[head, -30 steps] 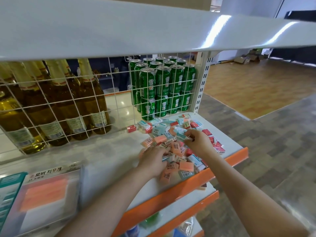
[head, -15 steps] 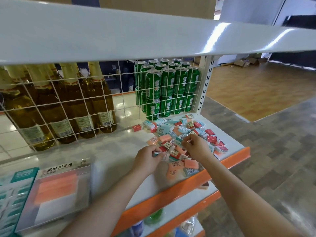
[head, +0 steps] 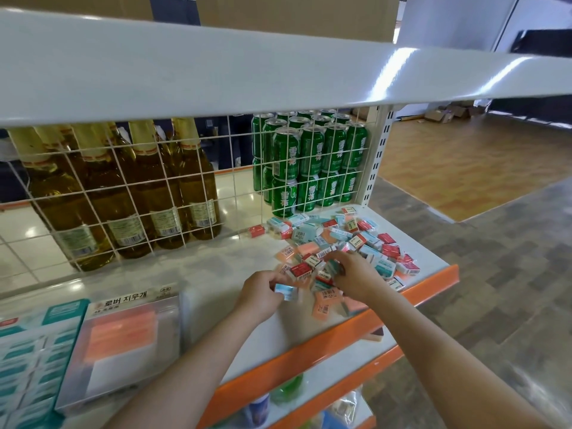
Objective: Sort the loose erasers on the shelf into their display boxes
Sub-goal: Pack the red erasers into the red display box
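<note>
White upper shelf [head: 278, 66] spans the whole top of the view and overhangs the work level. Below it, the white lower shelf [head: 161, 274] with an orange front lip [head: 325, 332] carries everything of interest. A white wire grid [head: 173, 187] closes the far side; behind it stand amber glass bottles [head: 130, 193] at left and stacked green cans [head: 312, 168] at right. Tiled and wood floor [head: 483, 193] to the right of the shelf end.

Near left on the shelf: a clear display box [head: 123, 345] with a Korean-lettered header, holding orange-pink erasers; just left of it a teal display box [head: 34, 366], partly cut by the frame edge.

Loose erasers [head: 356, 243] lie in a mixed heap (teal, red, orange-pink sleeves) at the right end of the shelf, from the grid to the lip. One red eraser [head: 257, 231] sits apart, left of the heap, near the grid.

Left hand [head: 263, 295], at the near left edge of the heap: fingers curled round a light-blue eraser [head: 286, 291]. Right hand [head: 356, 274] on top of the heap, fingers bent down among the pieces; cannot tell if it grips one. Both forearms cover the near shelf edge.
</note>
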